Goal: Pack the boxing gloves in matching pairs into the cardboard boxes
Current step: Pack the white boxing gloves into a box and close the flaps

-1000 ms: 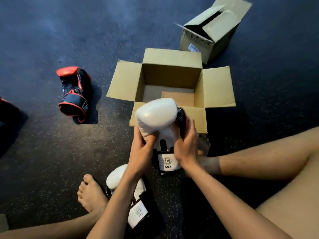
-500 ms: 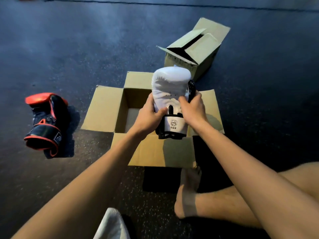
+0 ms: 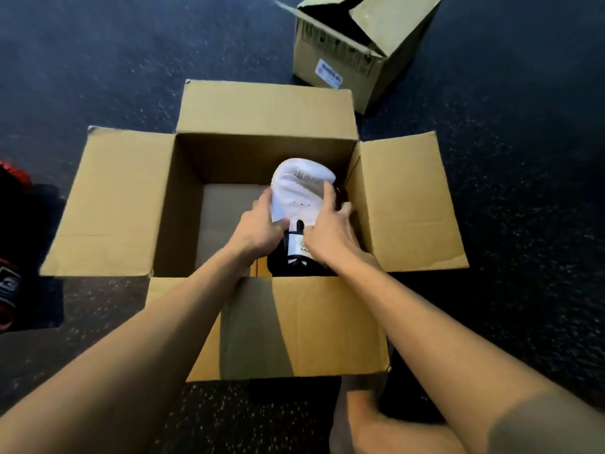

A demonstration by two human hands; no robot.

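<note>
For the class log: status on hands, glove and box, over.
Report: left hand and right hand grip white glove. Glove inside open box, right side. Nothing in the way.

— What sort of place am I looking at through your feed?

— I'd call it a gym or training room. The floor [image 3: 98, 60] is dark rubber matting flecked with pale specks, and it spreads out on every side of the open cardboard box [image 3: 108, 208].

— Anything besides the matting?

— The gear. I see a white boxing glove [image 3: 301, 191] inside that box and a red-and-black boxing glove [image 3: 9, 290] on the matting left of it. A second cardboard box [image 3: 340, 60] stands behind it to the right, and a bare leg [image 3: 360, 427] rests just in front.
</note>
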